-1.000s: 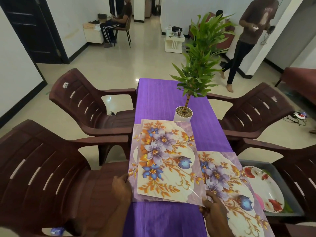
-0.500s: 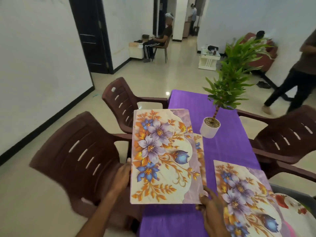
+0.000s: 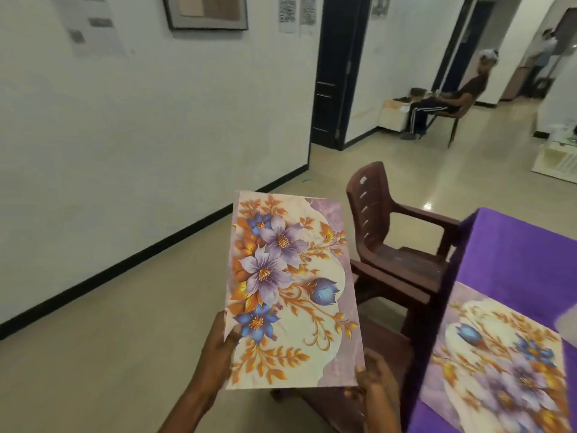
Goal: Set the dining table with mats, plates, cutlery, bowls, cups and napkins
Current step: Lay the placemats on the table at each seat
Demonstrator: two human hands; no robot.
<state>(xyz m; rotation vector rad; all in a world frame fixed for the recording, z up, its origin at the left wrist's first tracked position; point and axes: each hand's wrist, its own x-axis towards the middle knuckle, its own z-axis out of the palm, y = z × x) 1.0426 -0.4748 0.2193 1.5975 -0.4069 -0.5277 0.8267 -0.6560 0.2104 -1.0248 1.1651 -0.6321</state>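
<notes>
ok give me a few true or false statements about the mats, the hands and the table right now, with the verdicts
1. Both hands hold the floral mat. True: the left hand grips its left edge and the right hand its lower right corner.
2. The held mat lies flat on the table. False: it is up in the air, over the floor and chairs.
3. Another floral mat lies on the purple tablecloth. True.
4. A plate sits on the mat on the table. False: no plate shows on it.
5. A brown plastic chair stands beside the table. True.
</notes>
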